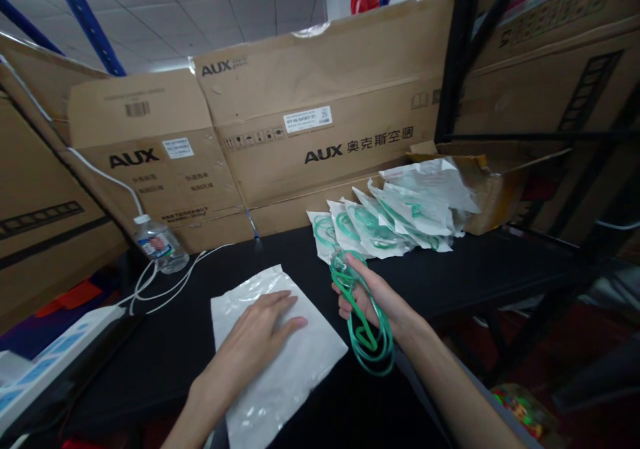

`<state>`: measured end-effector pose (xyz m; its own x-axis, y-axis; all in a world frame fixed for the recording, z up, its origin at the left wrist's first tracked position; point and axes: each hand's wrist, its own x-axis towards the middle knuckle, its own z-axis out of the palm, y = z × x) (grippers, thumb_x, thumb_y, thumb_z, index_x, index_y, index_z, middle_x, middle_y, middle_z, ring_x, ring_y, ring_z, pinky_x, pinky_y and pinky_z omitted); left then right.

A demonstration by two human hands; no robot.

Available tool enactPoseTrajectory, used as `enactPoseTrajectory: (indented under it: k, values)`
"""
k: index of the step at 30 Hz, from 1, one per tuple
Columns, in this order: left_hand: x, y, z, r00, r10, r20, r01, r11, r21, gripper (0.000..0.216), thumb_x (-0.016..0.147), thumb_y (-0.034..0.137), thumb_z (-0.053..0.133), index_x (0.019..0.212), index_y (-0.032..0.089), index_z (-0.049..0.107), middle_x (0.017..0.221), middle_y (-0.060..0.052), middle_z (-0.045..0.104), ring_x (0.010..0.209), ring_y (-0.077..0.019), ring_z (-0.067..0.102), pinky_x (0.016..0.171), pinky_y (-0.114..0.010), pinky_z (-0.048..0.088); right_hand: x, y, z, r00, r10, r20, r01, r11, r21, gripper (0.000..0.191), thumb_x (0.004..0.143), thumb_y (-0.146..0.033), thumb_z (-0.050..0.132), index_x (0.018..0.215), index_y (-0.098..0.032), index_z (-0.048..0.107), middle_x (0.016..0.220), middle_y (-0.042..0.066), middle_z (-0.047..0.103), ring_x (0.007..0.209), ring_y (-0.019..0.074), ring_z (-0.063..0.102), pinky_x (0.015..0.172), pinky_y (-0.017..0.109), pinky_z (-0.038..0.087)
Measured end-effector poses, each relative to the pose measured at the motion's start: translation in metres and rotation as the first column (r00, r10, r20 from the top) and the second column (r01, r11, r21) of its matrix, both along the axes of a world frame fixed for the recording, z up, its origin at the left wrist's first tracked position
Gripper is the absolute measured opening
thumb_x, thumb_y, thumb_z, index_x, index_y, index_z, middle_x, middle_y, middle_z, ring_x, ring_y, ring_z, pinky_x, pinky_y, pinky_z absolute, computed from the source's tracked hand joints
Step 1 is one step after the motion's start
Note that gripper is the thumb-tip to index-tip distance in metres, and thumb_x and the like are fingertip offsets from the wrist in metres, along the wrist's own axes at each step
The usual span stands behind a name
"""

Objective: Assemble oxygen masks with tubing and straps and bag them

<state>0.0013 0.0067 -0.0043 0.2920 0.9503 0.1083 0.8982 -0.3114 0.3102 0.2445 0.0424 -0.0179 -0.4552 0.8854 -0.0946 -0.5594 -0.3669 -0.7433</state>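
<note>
My right hand [367, 296] is closed around a coil of green tubing [375, 356], with a clear part near its top by the thumb. Loops of the tubing hang below the fingers. Flat on a white plastic bag [280, 396] lies my left hand [260, 329], fingers stretched out and thumb apart. The bag rests on the black table and reaches over its near edge. Just beyond my right hand, several white-and-clear packets [370, 226] with green tubing inside lean in an overlapping row.
Cardboard panels [280, 169] wall the back and left of the black table [185, 329]. An open carton [500, 196] stands behind the packets. At left are a clear plastic bottle [163, 246], loose white cables [175, 289] and a white power strip [60, 359].
</note>
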Motion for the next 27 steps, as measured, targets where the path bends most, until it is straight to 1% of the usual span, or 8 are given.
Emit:
enactPoseTrajectory:
  k: [3, 7, 9, 11, 14, 17, 21, 27]
  values:
    - [0.000, 0.028, -0.004, 0.997, -0.083, -0.001, 0.083, 0.996, -0.009, 0.052, 0.095, 0.050, 0.054, 0.139, 0.023, 0.060, 0.152, -0.009, 0.053, 0.142, -0.0278, 0.046, 0.119, -0.043, 0.034, -0.001, 0.001, -0.003, 1.000, 0.019, -0.011, -0.019, 0.999, 0.026, 0.041, 0.092, -0.059, 0.058, 0.084, -0.019, 0.056, 0.068, -0.001, 0.058, 0.044, 0.0114, 0.049, 0.047, 0.028, 0.044]
    - [-0.006, 0.053, 0.007, 0.990, -0.137, 0.018, 0.137, 0.990, 0.035, 0.049, 0.099, 0.045, 0.048, 0.140, 0.022, 0.059, 0.153, -0.007, 0.052, 0.143, -0.0250, 0.046, 0.121, -0.042, 0.030, 0.001, 0.002, -0.004, 0.999, 0.020, -0.029, -0.019, 0.999, 0.034, 0.042, 0.089, -0.061, 0.061, 0.086, -0.020, 0.055, 0.070, -0.002, 0.059, 0.045, 0.0107, 0.049, 0.047, 0.027, 0.043]
    - [-0.012, 0.046, 0.015, 0.990, -0.137, 0.036, 0.133, 0.987, 0.087, 0.049, 0.100, 0.048, 0.045, 0.138, 0.023, 0.061, 0.149, -0.006, 0.057, 0.140, -0.0254, 0.049, 0.121, -0.044, 0.031, 0.001, 0.003, -0.003, 0.999, 0.032, -0.034, -0.030, 0.999, 0.040, 0.043, 0.089, -0.062, 0.061, 0.086, -0.020, 0.055, 0.069, -0.002, 0.058, 0.045, 0.0108, 0.050, 0.047, 0.027, 0.044]
    - [-0.022, 0.028, 0.020, 0.992, -0.118, 0.052, 0.112, 0.988, 0.109, 0.048, 0.096, 0.054, 0.050, 0.132, 0.027, 0.066, 0.142, -0.005, 0.063, 0.133, -0.0270, 0.056, 0.118, -0.044, 0.036, 0.001, 0.003, -0.003, 0.999, 0.041, -0.035, -0.040, 0.998, 0.046, 0.043, 0.090, -0.062, 0.060, 0.085, -0.019, 0.055, 0.068, -0.002, 0.057, 0.045, 0.0111, 0.049, 0.047, 0.028, 0.044]
    - [-0.042, -0.001, 0.019, 0.997, -0.076, 0.003, 0.076, 0.997, 0.026, 0.052, 0.085, 0.060, 0.066, 0.129, 0.034, 0.069, 0.141, -0.003, 0.064, 0.127, -0.0296, 0.061, 0.114, -0.045, 0.043, 0.001, 0.003, -0.004, 0.999, 0.037, -0.034, -0.035, 0.998, 0.052, 0.042, 0.091, -0.061, 0.059, 0.085, -0.019, 0.055, 0.070, -0.001, 0.058, 0.044, 0.0114, 0.050, 0.046, 0.028, 0.044]
    - [-0.056, -0.017, 0.010, 0.996, -0.066, -0.059, 0.064, 0.997, -0.037, 0.051, 0.082, 0.061, 0.069, 0.128, 0.039, 0.069, 0.142, -0.002, 0.063, 0.126, -0.0304, 0.062, 0.111, -0.046, 0.046, 0.001, 0.004, -0.005, 0.999, 0.044, -0.028, -0.043, 0.998, 0.050, 0.042, 0.092, -0.060, 0.058, 0.083, -0.019, 0.056, 0.070, -0.001, 0.058, 0.044, 0.0115, 0.050, 0.047, 0.028, 0.045]
    - [-0.057, -0.016, 0.004, 0.994, -0.093, -0.048, 0.092, 0.995, -0.026, 0.039, 0.091, 0.056, 0.060, 0.123, 0.040, 0.072, 0.137, 0.000, 0.067, 0.125, -0.0268, 0.064, 0.111, -0.043, 0.046, 0.001, 0.004, -0.004, 0.998, 0.064, -0.024, -0.063, 0.997, 0.040, 0.044, 0.092, -0.061, 0.057, 0.081, -0.018, 0.056, 0.069, -0.001, 0.057, 0.044, 0.0114, 0.051, 0.047, 0.029, 0.045]
    - [-0.053, -0.011, 0.012, 0.995, -0.096, -0.011, 0.094, 0.992, -0.085, 0.037, 0.093, 0.056, 0.057, 0.120, 0.038, 0.074, 0.133, 0.002, 0.070, 0.125, -0.0262, 0.064, 0.113, -0.041, 0.045, 0.001, 0.003, -0.003, 0.998, 0.054, -0.031, -0.053, 0.998, 0.031, 0.042, 0.094, -0.058, 0.055, 0.083, -0.018, 0.057, 0.069, -0.001, 0.058, 0.043, 0.0117, 0.052, 0.046, 0.028, 0.045]
